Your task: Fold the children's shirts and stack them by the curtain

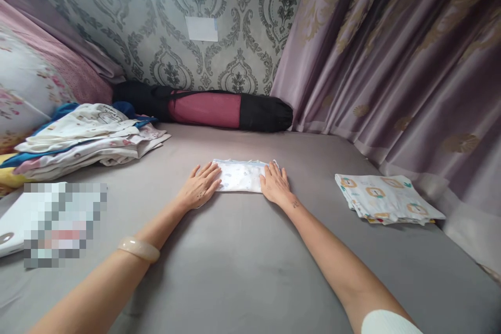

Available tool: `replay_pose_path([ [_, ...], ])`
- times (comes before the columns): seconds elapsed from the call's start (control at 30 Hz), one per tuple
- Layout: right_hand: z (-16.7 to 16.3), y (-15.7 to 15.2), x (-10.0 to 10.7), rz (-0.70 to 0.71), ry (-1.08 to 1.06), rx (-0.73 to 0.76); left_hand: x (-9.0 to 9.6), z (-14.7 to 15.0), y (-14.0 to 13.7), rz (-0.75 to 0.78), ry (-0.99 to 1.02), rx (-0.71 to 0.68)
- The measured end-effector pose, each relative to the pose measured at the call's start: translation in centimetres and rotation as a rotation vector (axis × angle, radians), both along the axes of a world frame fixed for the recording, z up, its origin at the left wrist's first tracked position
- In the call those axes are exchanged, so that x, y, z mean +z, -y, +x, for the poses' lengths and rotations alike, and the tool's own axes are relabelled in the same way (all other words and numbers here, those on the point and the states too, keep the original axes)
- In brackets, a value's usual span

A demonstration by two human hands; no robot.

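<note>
A small white cloth [240, 177] with a pale blue print lies folded into a flat rectangle on the grey bed sheet [235, 261]. My left hand [199, 187] rests flat on its left end, fingers stretched out. On the right end lies my right hand [275, 182], palm down with the fingers extended. Both hands cover parts of the cloth's ends, and neither grips it. A pale bangle [139, 249] sits on my left forearm.
At the right lies a folded stack of printed cloth [387, 198]. A pile of clothes [90, 135] is at the left, with a white item [23, 214], partly blurred out, nearer me. Against the wall lies a long black and red bag [207, 108]. Purple curtains [371, 62] hang at right.
</note>
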State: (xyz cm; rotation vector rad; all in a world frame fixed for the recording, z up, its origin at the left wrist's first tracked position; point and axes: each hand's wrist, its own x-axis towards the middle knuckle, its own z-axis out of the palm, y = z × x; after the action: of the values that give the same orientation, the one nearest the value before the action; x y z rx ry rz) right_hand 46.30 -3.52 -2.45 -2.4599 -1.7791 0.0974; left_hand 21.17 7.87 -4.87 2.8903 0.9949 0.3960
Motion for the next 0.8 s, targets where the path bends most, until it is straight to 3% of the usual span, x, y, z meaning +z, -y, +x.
replay_pose_path([
  [0.23,-2.9,-0.9,0.3,0.055,-0.118,0.076,0.2,0.0,0.0,-0.048,-0.029,-0.073],
  [0.53,-2.9,-1.2,-0.9,0.080,-0.104,0.073,-0.1,0.1,-0.2,-0.066,-0.012,-0.086],
  [0.8,-3.5,-1.1,-0.1,0.055,-0.119,0.058,-0.2,0.0,0.0,-0.016,0.090,-0.092],
])
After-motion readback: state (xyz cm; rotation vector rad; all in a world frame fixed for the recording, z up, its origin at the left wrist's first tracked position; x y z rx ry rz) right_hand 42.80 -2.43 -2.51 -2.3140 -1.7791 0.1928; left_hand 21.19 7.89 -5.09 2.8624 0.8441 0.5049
